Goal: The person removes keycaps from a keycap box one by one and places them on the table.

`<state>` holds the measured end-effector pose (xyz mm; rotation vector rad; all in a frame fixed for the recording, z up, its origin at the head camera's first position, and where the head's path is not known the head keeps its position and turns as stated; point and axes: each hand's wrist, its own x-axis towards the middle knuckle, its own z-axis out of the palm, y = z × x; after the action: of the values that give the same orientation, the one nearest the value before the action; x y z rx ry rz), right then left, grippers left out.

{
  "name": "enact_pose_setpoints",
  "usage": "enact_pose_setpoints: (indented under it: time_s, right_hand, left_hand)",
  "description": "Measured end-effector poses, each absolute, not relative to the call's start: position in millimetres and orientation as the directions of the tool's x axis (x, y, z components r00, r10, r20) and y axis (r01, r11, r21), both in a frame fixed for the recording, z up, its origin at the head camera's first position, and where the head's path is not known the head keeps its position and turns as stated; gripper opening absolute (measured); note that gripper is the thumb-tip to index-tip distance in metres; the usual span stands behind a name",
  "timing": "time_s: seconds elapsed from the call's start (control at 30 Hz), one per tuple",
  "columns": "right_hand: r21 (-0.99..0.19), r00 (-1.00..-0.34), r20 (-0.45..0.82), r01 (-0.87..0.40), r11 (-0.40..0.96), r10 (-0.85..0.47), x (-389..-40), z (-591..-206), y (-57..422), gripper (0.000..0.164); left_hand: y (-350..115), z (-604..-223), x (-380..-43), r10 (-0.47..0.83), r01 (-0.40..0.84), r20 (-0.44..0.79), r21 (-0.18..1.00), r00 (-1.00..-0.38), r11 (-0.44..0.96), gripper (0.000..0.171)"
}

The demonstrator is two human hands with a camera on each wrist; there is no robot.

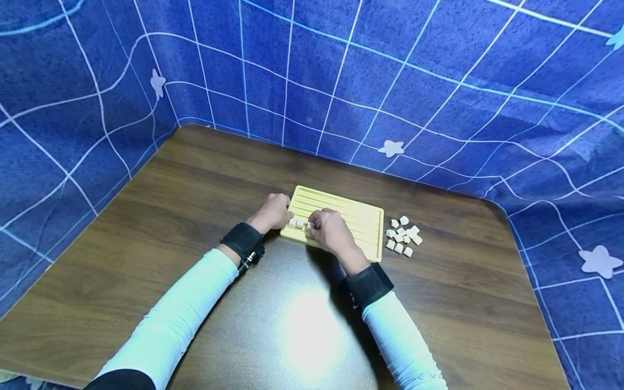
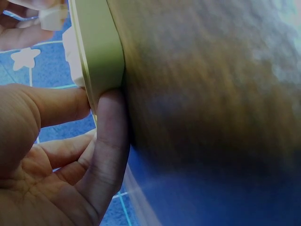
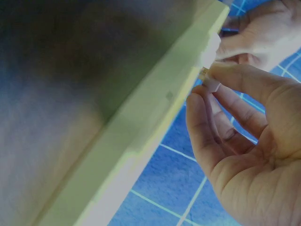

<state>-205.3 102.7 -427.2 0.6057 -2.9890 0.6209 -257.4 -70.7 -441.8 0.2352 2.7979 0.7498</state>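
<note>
A yellow ridged tray (image 1: 358, 208) lies on the table, with a couple of small white keycaps (image 1: 299, 222) set in a row near its left end. My left hand (image 1: 273, 212) grips the tray's left edge; in the left wrist view the thumb lies on the upper side and a finger (image 2: 110, 141) against the outer wall. Over the tray, my right hand (image 1: 333, 233) pinches another white keycap (image 3: 211, 84) between thumb and fingertips, just beside the row. Whether that keycap touches the tray I cannot tell.
A loose group of several white keycaps (image 1: 398, 237) lies on the wooden table (image 1: 468, 281), to the right of the tray. Blue cloth (image 1: 312, 70) with a white grid and stars hangs behind the table and at its sides.
</note>
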Motion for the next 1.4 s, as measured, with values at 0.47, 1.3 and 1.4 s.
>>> enact_pose_setpoints:
  time_s: [0.47, 1.3, 1.4]
  right_hand:
    - [-0.400, -0.917, 0.194, -0.399, 0.825, -0.350, -196.0, -419.1, 148.7, 0.009]
    - [-0.368, -0.961, 0.252, -0.205, 0.907, -0.115, -173.7, -431.0, 293.5, 0.010]
    - [-0.349, -0.968, 0.232, -0.179, 0.920, -0.100, -171.6, -431.5, 306.2, 0.010]
  left_hand:
    - [-69.0, -440.6, -257.1, 0.226, 0.091, -0.213, 0.503, -0.951, 0.859, 0.021]
    - [-69.5, -442.2, -262.2, 0.234, 0.102, -0.198, 0.516, -0.952, 0.851, 0.017]
    - [-70.8, -444.3, -260.6, 0.230, 0.103, -0.188, 0.517, -0.955, 0.850, 0.016]
